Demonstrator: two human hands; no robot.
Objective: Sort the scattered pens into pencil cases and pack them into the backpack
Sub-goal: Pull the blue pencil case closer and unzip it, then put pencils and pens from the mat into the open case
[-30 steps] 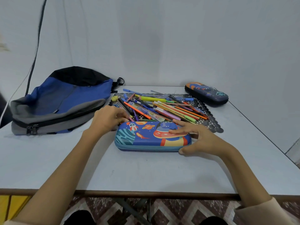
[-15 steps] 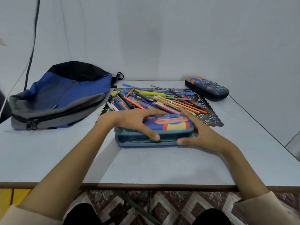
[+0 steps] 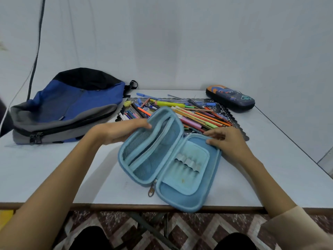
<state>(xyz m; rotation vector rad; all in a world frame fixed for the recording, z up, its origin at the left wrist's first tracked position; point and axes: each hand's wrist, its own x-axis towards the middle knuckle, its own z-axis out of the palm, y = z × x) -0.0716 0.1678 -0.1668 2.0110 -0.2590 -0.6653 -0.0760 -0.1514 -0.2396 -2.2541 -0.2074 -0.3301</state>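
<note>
A light blue pencil case (image 3: pixel 169 159) lies spread open near the table's front edge, its mesh pocket on the left half and elastic loops on the right half. My left hand (image 3: pixel 122 129) holds the left lid by its far edge, tilting it up. My right hand (image 3: pixel 225 139) grips the far rim of the right half. Behind the case a heap of coloured pens (image 3: pixel 180 112) lies on a black lace mat (image 3: pixel 239 127). A second, dark pencil case (image 3: pixel 230 99) sits zipped at the back right. The blue and grey backpack (image 3: pixel 72 109) lies at the left.
The white table (image 3: pixel 45 168) ends at a brown front edge close to the open case. A wall runs right behind the table. A dark cable (image 3: pixel 37 51) hangs down the wall at the left. Patterned floor shows below.
The case was flat and closed with both hands on it. It has been opened, turned and pulled toward the front edge, so its blue inside now faces up.
</note>
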